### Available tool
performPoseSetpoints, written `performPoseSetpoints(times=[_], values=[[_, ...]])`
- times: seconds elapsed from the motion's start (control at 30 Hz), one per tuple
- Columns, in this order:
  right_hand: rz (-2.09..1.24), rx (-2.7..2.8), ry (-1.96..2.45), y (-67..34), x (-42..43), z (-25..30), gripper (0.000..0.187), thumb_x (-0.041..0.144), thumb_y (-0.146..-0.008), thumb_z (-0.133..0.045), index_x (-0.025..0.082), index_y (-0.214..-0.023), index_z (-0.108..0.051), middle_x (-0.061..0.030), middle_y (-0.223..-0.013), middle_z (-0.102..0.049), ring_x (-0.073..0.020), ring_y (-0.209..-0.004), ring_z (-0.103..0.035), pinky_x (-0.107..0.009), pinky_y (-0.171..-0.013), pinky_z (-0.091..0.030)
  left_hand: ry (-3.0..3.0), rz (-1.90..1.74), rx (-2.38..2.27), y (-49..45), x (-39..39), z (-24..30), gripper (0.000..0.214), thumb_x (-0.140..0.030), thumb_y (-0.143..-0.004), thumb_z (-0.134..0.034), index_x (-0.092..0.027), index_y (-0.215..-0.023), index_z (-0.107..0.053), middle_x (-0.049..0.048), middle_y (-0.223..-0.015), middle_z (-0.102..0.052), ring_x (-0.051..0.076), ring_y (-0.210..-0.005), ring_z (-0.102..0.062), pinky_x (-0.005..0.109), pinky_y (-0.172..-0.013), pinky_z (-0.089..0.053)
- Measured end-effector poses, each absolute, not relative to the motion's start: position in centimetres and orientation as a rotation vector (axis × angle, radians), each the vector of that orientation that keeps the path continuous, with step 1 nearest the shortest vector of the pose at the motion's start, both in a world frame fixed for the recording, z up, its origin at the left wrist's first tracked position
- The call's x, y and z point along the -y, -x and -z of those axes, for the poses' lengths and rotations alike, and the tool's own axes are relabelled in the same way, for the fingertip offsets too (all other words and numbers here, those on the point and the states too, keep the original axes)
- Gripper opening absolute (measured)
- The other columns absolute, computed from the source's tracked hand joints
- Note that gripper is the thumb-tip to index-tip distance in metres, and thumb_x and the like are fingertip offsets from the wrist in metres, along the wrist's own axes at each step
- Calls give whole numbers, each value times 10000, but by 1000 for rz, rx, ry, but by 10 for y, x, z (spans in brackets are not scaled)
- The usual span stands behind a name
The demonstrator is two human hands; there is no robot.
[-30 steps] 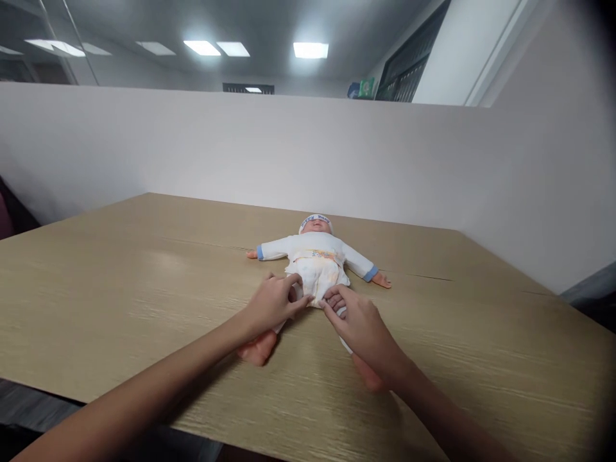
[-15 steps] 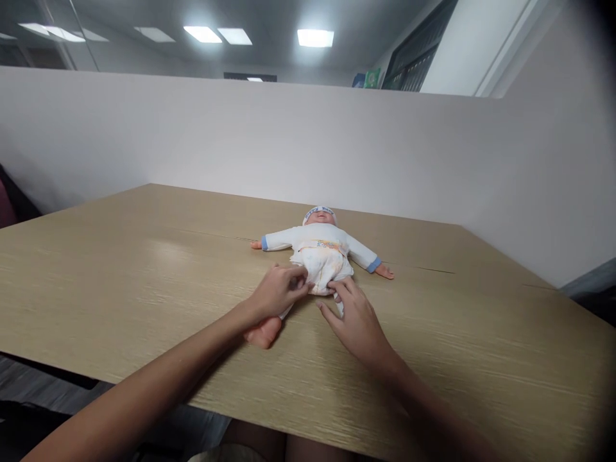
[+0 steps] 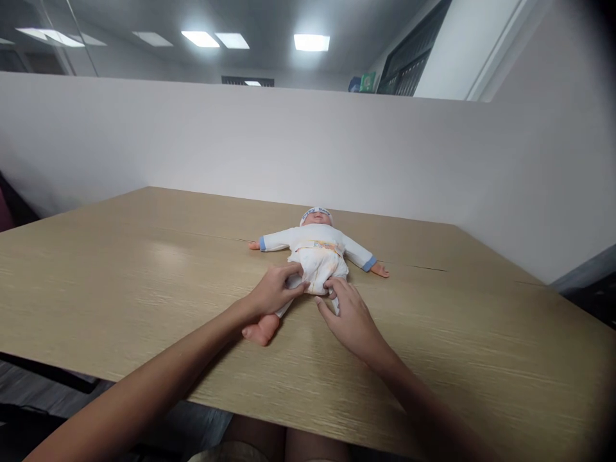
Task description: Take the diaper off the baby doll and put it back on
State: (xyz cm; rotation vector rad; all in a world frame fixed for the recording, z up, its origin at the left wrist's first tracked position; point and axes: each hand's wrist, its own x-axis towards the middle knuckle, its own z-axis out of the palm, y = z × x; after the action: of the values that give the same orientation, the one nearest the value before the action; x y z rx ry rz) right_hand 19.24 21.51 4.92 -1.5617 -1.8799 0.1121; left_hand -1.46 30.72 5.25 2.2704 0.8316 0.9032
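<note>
2 forearms point(image 3: 183, 356) extended; left hand point(image 3: 274, 292), right hand point(image 3: 351, 317) curled at diaper point(image 3: 321, 263).

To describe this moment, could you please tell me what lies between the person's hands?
In the head view, the lower front of the white diaper lies between the left hand and right hand.

From the head, close by its near edge, the tabletop point(image 3: 144, 282) is viewed forward and down, toward the wall point(image 3: 231, 141).

Ceiling lights point(image 3: 312, 42) glow beyond a pale wall point(image 3: 231, 141).
</note>
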Motion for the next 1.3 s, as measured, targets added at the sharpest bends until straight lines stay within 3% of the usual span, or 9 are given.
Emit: performPoseSetpoints(times=[0.27, 0.47, 0.6, 0.7, 0.8, 0.93, 1.17, 1.3], values=[[-158, 1847, 1563, -191, -215, -45, 127, 290, -971, -581, 231, -1084, -583, -119, -1188, -699, -326, -1118, -623, -475, -973, -489, -2286, -943, -855, 12, -304, -54, 251, -427, -973, -629, -216, -855, -560, -22, -836, -595, 173, -795, -529, 300, -744, -371], [-186, 1830, 1618, -190, -216, -48, 114, 336, -969, -573, 243, -1035, -573, -100, -1035, -703, -315, -1044, -637, -449, -915, -495, -2121, -936, -846, 11, -304, -53, 241, -439, -943, -676, -214, -911, -597, -52, -782, -538, 145, -717, -459, 282, -673, -338], [-283, 1677, 1640, -191, -218, -54, 245, 434, -942, -620, 256, -1075, -516, -64, -974, -701, -274, -880, -664, -398, -790, -503, -1873, -1005, -852, 9, -305, -49, 336, -459, -869, -785, -211, -995, -595, -28, -896, -607, 158, -824, -531, 277, -757, -401], [-352, 1535, 1586, -198, -220, -59, 366, 472, -905, -674, 267, -1104, -446, -79, -1113, -752, -260, -891, -718, -390, -793, -520, -1678, -1056, -871, 7, -306, -47, 459, -455, -786, -875, -217, -980, -533, -9, -951, -625, 170, -883, -575, 287, -810, -445], [-380, 1479, 1606, -208, -221, -64, 382, 507, -872, -718, 270, -1066, -489, -92, -1189, -779, -278, -1015, -756, -406, -877, -523, -1552, -1053, -889, 5, -306, -45, 562, -456, -734, -921, -229, -1028, -499, 3, -983, -641, 186, -915, -615, 314, -848, -479], [-452, 1483, 1655, -218, -220, -67, 334, 546, -874, -731, 266, -1006, -607, -68, -1075, -825, -288, -1017, -763, -407, -901, -518, -1496, -1076, -942, 4, -302, -40, 642, -433, -727, -931, -235, -1142, -483, 22, -1060, -668, 208, -988, -654, 347, -917, -502], [-309, 1694, 1730, -213, -222, -64, 282, 525, -924, -651, 261, -956, -742, -72, -1009, -814, -321, -1012, -692, -416, -866, -478, -1710, -991, -924, 6, -304, -35, 445, -492, -804, -869, -192, -1083, -694, 63, -1075, -752, 263, -1039, -693, 370, -940, -508], [-311, 1753, 1716, -211, -229, -66, 320, 537, -913, -635, 247, -789, -687, -59, -912, -777, -291, -903, -637, -395, -824, -434, -1684, -888, -907, 7, -308, -45, 423, -572, -832, -821, -185, -990, -756, 76, -978, -772, 279, -946, -692, 378, -843, -514]])
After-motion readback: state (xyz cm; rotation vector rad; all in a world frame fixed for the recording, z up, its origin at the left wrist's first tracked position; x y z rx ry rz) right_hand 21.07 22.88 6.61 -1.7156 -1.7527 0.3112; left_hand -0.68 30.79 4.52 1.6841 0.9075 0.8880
